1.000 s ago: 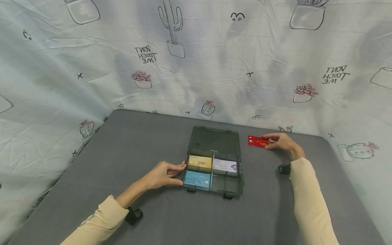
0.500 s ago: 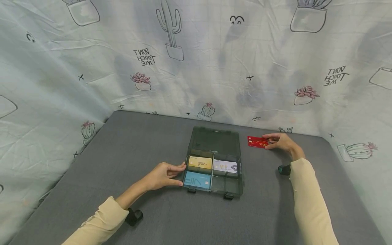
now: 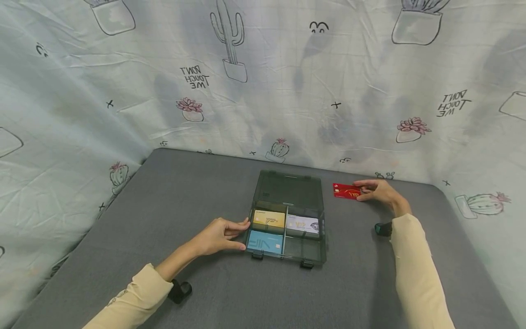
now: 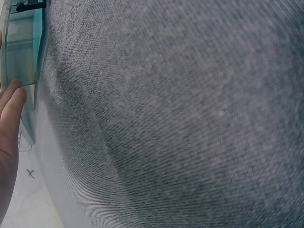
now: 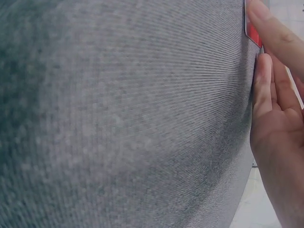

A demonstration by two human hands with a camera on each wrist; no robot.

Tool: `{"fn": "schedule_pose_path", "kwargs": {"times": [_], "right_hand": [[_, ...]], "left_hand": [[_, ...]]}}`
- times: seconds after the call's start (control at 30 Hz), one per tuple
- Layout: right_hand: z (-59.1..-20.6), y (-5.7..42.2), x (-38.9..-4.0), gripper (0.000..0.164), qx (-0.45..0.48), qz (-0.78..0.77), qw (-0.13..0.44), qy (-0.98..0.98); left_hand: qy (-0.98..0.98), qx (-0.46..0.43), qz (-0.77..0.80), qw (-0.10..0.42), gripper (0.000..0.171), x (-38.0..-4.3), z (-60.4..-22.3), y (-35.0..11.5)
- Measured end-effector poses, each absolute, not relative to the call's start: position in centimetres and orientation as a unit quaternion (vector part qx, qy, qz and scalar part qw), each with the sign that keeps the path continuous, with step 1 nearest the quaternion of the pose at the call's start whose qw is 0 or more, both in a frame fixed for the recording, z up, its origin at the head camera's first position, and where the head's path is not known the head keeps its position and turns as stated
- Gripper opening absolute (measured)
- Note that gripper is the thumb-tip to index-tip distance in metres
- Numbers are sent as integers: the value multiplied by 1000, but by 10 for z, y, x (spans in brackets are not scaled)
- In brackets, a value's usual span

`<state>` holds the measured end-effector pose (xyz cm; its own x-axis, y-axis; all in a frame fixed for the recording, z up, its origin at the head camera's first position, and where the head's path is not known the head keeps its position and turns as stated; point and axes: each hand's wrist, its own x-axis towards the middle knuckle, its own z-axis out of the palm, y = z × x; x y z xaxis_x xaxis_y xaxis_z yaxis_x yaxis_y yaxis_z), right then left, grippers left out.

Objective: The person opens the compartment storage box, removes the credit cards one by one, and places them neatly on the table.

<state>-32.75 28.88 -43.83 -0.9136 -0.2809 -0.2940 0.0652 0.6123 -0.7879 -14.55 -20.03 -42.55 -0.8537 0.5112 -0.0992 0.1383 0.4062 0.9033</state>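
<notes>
A dark translucent card box [image 3: 303, 248] lies with its lid [image 3: 289, 188] folded back. Inside it, a gold card [image 3: 263, 216] sits at upper left, a silver-white VIP card [image 3: 297, 224] at upper right, and a blue card [image 3: 259, 240] at lower left. My left hand [image 3: 218, 235] touches the box's left side with fairly straight fingers, its thumb near the front corner. To the right of the box, my right hand [image 3: 378, 191] pinches the right end of a red VIP card [image 3: 343, 190] flat near the table; a red edge of that card shows in the right wrist view.
The grey table [image 3: 197, 183] meets a white curtain [image 3: 279, 109] printed with cacti at its back and sides. Two latches [image 3: 306, 264] stick out from the box's front edge. Dark wrist straps [image 3: 179, 290] hang below both sleeves.
</notes>
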Motion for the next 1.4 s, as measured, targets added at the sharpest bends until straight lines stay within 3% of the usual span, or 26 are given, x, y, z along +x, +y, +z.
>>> {"fn": "schedule_pose_path", "kwargs": {"times": [0.4,1.07,1.4], "right_hand": [[-435,302,-313,63,-81,-522,150,836],[-438,300,-298,57,-119,-610,160,767],[-429,291,-282,43,-158,-671,145,710]], "left_hand": [[816,203,509,184,60,-145,-431,-201],[817,206,509,176,60,-144,-438,-204],[820,213,504,170,60,-144,-439,-203]]}}
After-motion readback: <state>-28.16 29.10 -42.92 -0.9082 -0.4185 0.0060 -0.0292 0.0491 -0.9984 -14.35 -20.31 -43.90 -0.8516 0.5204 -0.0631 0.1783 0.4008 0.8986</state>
